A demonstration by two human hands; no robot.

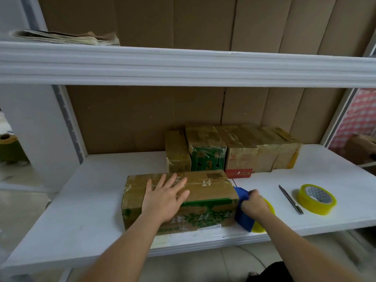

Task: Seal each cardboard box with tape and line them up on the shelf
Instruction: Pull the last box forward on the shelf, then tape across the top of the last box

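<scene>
A brown and green cardboard box (209,192) lies on the white shelf (97,210), near its front edge. My left hand (165,197) presses flat on the box top with fingers spread. At the box's right end my right hand (254,204) grips a blue tape dispenser (243,219) with a yellow tape roll (262,226) in it. The dispenser touches the box's right face. Several taped boxes (230,149) stand in a row at the back of the shelf.
A spare yellow tape roll (316,199) and a utility knife (291,199) lie on the shelf to the right. The upper shelf (183,66) overhangs, with stacked papers (65,37) on it. A checked red cloth (360,119) hangs at far right.
</scene>
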